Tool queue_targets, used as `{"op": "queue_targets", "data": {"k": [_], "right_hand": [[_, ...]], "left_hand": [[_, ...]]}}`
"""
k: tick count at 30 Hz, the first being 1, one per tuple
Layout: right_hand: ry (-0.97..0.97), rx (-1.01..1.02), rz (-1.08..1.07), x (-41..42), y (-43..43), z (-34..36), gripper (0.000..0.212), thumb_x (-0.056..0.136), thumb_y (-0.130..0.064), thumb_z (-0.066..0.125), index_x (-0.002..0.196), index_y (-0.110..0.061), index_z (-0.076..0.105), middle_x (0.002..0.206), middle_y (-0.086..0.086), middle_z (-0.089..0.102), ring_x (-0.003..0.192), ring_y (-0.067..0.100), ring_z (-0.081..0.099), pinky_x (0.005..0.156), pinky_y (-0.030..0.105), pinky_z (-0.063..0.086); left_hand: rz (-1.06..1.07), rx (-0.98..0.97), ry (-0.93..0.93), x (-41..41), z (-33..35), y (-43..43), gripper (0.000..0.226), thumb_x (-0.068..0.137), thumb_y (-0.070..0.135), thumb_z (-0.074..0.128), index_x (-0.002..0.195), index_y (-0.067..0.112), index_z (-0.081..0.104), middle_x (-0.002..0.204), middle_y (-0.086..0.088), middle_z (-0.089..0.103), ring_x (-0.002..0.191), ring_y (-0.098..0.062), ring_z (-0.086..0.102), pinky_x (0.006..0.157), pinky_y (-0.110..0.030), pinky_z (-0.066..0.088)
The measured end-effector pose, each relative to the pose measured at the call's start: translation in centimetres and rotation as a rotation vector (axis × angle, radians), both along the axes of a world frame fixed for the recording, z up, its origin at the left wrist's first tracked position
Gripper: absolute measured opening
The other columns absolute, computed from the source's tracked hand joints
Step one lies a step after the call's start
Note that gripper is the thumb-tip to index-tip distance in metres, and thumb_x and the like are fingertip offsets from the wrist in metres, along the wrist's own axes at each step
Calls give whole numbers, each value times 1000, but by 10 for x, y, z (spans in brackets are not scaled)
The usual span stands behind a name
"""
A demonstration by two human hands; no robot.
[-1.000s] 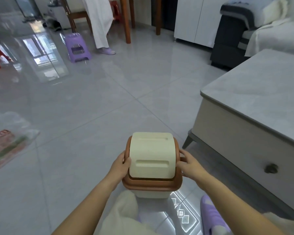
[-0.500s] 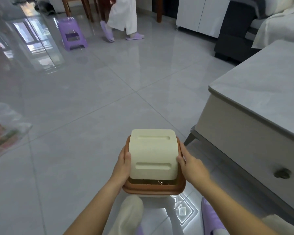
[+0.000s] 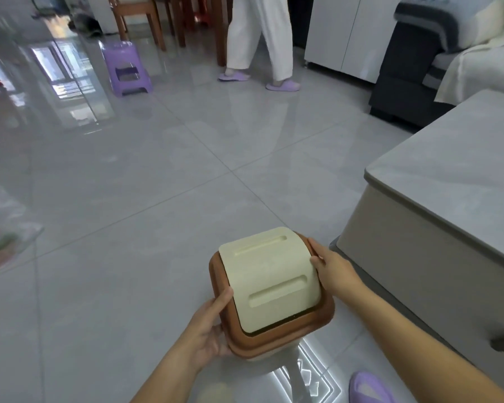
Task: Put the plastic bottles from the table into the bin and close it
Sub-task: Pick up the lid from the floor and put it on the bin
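A small bin with a brown rim and a cream swing lid stands on the tiled floor in front of me. The lid sits shut across the opening. My left hand grips the near left corner of the brown rim, thumb against the lid's edge. My right hand holds the far right side of the rim. The bin is turned slightly clockwise. No plastic bottles are in view. The grey-topped low table at the right shows a bare top.
A person in white trousers and purple slippers walks at the far side of the room. A purple stool stands at the back left, wooden chair legs behind it. A dark sofa lies beyond the table. A plastic bag lies at the left.
The bin has been twisted so its lid slants to the right, and my left hand slid down to the near corner. The person in the background walked rightward.
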State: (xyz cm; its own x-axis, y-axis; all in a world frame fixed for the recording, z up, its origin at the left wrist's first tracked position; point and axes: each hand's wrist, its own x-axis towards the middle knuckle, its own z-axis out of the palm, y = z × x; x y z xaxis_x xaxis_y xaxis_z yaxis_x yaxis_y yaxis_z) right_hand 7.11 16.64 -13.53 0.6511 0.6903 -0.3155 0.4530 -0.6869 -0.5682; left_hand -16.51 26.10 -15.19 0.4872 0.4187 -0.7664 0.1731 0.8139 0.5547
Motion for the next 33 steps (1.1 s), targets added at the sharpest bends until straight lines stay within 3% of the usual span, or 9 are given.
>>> {"op": "queue_targets", "data": {"k": [6,10,14,21,26,27,28,29,33], "right_hand": [[30,91,-20,52,82,-1,50,99,-34,33,147,-24,25,146,5,45,131,28,42,101,35,34],[-33,74,-105,98,126,-13,60,92,-53,36,142,-24,25,138,16,44,122,37,45,97,44,42],[-266,-89,-62,142,161,-10,61,87,-63,32,142,-37,25,154,11,15,137,40,18,105,61,27],[-307,-187,-121,197,195,-2,63,86,-67,25,136,-33,43,159,6,-3,144,35,-10,105,72,5],[-280,-228,-196,201,202,-4,60,91,-57,26,139,-24,41,159,8,-3,144,33,-12,107,71,-2],[-273,-225,-209,202,201,-4,59,92,-54,26,140,-22,40,159,8,-3,144,33,-11,108,71,-1],[-274,-223,-219,204,201,-4,58,92,-52,26,140,-21,39,159,8,-3,144,33,-11,108,70,1],[-268,-231,-217,203,199,-2,57,93,-50,26,140,-21,39,159,9,-3,144,33,-11,108,70,2],[-282,-215,-180,196,192,-2,52,92,-44,28,136,-22,43,158,10,2,144,33,-8,109,68,4]], "left_hand": [[145,4,-87,69,-2,32,22,84,33,64,99,17,64,63,4,76,82,-24,62,72,-59,52],[200,40,-103,128,-18,58,29,79,34,69,104,19,65,65,5,77,83,-23,63,73,-66,52],[153,49,-133,197,-29,81,47,67,41,75,108,18,67,78,2,79,70,-17,73,63,-56,57],[94,17,-117,309,-33,85,93,41,55,89,123,26,54,115,-3,67,101,-30,62,76,-67,52],[106,23,-140,365,-35,69,66,69,31,78,127,9,52,114,-17,67,85,-30,67,70,-51,57],[114,34,-132,372,-35,67,62,74,23,72,128,4,51,117,-24,65,107,-42,57,74,-47,56],[128,50,-132,376,-34,65,56,78,18,66,129,1,50,113,-26,66,78,-9,46,75,-40,56],[145,52,-153,379,-32,64,47,83,15,60,127,0,50,101,-22,67,73,-24,61,70,-33,55],[142,33,-232,380,-21,61,40,84,16,53,123,5,52,89,-7,59,73,-20,55,58,-30,43]]}}
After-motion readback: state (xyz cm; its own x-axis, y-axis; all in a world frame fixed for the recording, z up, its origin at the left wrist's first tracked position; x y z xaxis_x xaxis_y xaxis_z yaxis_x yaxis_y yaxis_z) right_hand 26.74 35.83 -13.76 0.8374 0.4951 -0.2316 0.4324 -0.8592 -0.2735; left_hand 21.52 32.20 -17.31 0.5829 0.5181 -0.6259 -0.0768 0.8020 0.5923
